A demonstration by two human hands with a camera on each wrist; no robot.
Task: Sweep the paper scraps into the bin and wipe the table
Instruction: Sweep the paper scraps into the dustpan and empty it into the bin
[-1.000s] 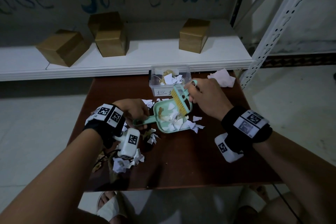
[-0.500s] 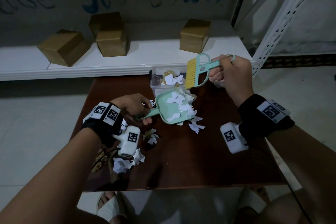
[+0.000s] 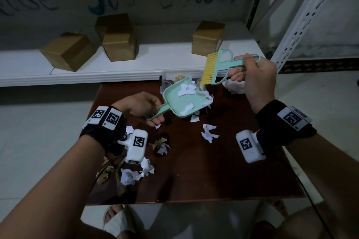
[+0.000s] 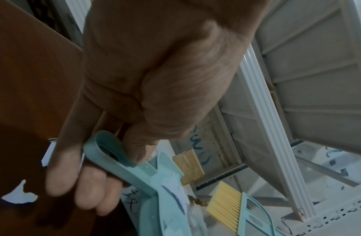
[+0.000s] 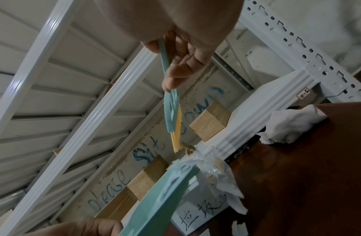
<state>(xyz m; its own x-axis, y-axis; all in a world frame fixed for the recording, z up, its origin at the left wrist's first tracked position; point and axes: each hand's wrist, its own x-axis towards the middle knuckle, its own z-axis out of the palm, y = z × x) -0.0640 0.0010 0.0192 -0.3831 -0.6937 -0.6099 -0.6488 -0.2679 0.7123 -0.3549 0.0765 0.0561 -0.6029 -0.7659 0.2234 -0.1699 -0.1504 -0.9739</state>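
1. Spillage is the main risk: the left hand (image 3: 143,105) grips the handle of the mint dustpan (image 3: 183,99), which is lifted and tipped with its lip at the rim of the clear plastic bin (image 3: 165,75) at the table's far edge. If the lip sits off the opening, paper scraps (image 3: 186,90) riding in the pan could slide onto the brown table (image 3: 223,170) beside the bin.
2. Brush contact is the second: the right hand (image 3: 256,79) curls around the handle of the hand brush (image 3: 217,68), its yellow bristles hanging just above the pan's lip. A hard flick could fling light scraps past the bin toward the shelf (image 3: 77,72).
3. Leftovers remain: loose scraps (image 3: 208,133) lie mid-table and a crumpled heap (image 3: 136,172) sits under the left wrist, which a forearm could knock to the floor.
4. Wiping is not yet begun; the white cloth (image 3: 234,86) lies at the far right, near the bin.
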